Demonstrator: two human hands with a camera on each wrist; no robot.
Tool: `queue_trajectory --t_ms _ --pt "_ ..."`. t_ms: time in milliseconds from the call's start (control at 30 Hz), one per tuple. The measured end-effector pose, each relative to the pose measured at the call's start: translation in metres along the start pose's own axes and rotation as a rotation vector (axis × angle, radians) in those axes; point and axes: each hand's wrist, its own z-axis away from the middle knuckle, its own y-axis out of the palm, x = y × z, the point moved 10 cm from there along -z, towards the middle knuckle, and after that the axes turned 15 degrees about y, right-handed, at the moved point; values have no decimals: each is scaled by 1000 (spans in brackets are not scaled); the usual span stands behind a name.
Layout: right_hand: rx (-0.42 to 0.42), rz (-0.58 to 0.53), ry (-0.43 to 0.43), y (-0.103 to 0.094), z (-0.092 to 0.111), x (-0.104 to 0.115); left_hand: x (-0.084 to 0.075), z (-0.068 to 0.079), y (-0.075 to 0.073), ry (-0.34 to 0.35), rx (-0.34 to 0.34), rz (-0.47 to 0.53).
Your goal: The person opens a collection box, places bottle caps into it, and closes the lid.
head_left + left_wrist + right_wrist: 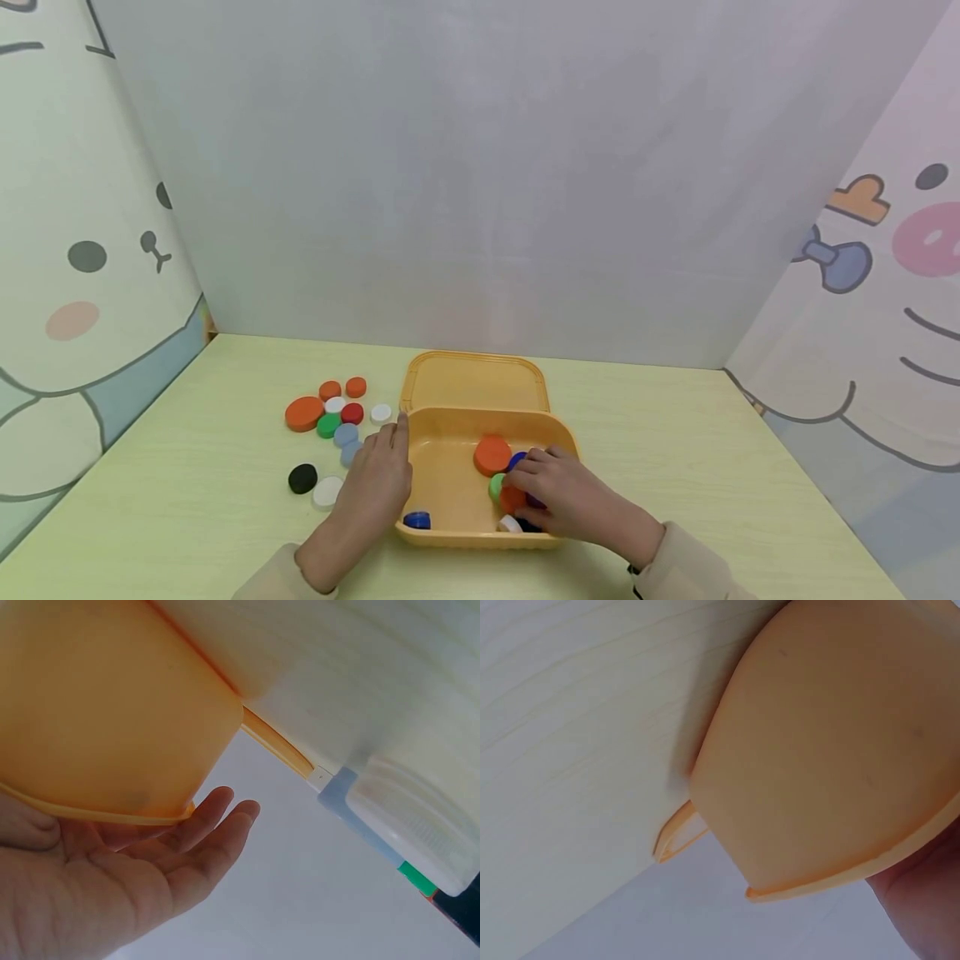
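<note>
A yellow-orange plastic box (442, 492) stands on the table. My left hand (380, 471) rests along its left rim with the fingers extended; the left wrist view shows the fingers beside the rim (97, 815). My right hand (558, 496) reaches over the right wall, its fingers and thumb curved round an orange-red bottle cap (513, 500). Near those fingers lie a large orange cap (492, 455), a light green cap (497, 487), a blue cap (517, 461) and a white cap (509, 524). The hand partly covers the pile. A blue cap (417, 521) sits in the box's front left corner.
The box's lid (476, 382) lies behind it. Left of the box are several loose caps, among them a large orange cap (303, 414), a green cap (328, 426), a black cap (303, 478) and a white cap (327, 493). A pale curtain (480, 183) hangs behind the table.
</note>
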Motion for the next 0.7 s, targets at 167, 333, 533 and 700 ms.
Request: queue_trajectory --t_ms 167,333,533,700 --pt "-5 -15 -8 -1 1 1 0 0 0 0 2 4" --pt "-34 -50 0 -5 2 0 -1 0 -1 14 -8 0" --pt "-142 -68 81 -14 3 -10 -2 1 -3 20 -15 -15" --pt "-218 -44 230 -22 4 -29 0 0 -2 3 6 -6"
